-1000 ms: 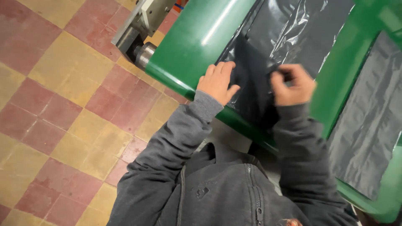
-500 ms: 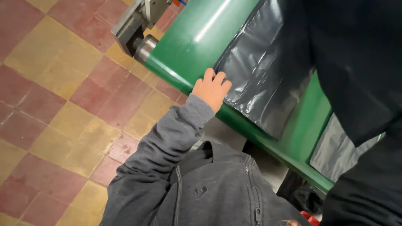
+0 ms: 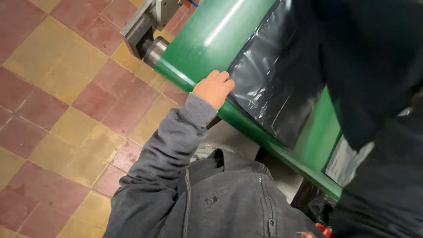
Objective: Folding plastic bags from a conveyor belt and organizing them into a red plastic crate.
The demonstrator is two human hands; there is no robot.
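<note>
On the far left we see a checkered floor (image 3: 66, 101) of red and yellow tiles, and above it a grey metal roller end (image 3: 155, 49) on its bracket, where the green conveyor belt (image 3: 211, 39) turns. Our left hand (image 3: 214, 89) rests at the belt's near edge, fingers curled over the corner of a black plastic bag (image 3: 273, 83) lying flat on the belt; the grip looks loose, a pinch and not a fist. A second earlier both hands worked the film side by side. Now a dark sheet of bag material (image 3: 370, 66) is lifted close to the camera and covers the right third of the view. Our right hand is hidden behind it, so we cannot tell its state; we judge it holds that raised sheet. Another grey bag (image 3: 346, 161) lies further right on the belt, partly covered.
</note>
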